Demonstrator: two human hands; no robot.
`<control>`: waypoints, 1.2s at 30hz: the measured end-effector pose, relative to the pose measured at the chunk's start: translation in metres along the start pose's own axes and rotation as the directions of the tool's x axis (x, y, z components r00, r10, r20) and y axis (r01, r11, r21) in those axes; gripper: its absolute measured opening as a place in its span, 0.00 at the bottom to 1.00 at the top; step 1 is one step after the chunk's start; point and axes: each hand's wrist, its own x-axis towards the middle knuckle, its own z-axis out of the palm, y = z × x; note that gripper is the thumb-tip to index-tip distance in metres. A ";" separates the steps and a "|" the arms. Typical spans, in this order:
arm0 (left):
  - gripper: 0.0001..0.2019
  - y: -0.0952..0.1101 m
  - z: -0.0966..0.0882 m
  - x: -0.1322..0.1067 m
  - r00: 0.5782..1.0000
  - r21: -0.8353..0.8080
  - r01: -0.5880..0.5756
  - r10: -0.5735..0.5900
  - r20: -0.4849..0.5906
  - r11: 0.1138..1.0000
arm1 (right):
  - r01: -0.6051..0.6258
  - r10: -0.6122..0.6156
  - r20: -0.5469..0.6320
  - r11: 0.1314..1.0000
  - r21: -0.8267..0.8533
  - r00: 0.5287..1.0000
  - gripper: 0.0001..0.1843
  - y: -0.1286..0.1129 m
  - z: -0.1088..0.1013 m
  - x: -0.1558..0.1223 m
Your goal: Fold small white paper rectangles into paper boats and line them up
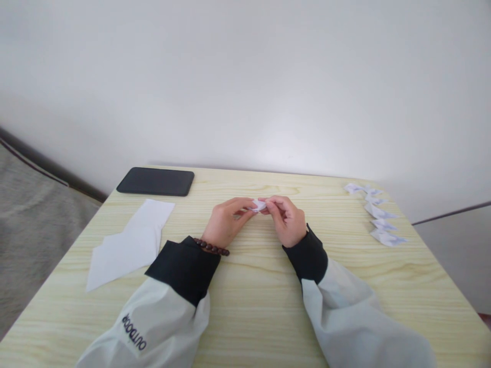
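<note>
A small piece of folded white paper [259,205] is held just above the middle of the table. My left hand [226,220] pinches its left end between thumb and fingers. On the other end, the thumb and fingers of my right hand [285,219] are closed. Fingers cover part of the paper, so its full shape is hidden. Several small folded white paper figures [383,210] with pointed ends stand in a row at the table's right side, apart from my hands.
The pale wood-grain table [253,317] meets a white wall [245,82] at its back edge. A black smartphone [155,181] lies at the back left. Flat sheets of white paper [125,250] overlap in front of it. Grey fabric [34,220] shows beyond the left edge.
</note>
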 end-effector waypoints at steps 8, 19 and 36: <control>0.11 0.003 0.002 0.002 0.975 -0.136 0.205 -0.215 -0.063 0.969 | 0.023 -0.022 -0.014 0.998 0.064 1.000 0.06 0.004 0.000 -0.001; 0.06 0.004 -0.004 -0.003 0.989 0.135 0.051 -0.031 -0.145 0.990 | 0.003 -0.022 0.101 0.983 0.184 0.995 0.11 0.003 0.002 -0.003; 0.14 0.006 0.000 0.001 0.937 -0.346 0.300 -0.342 -0.066 0.889 | -0.088 0.096 -0.046 0.985 0.149 0.994 0.13 0.005 0.003 -0.002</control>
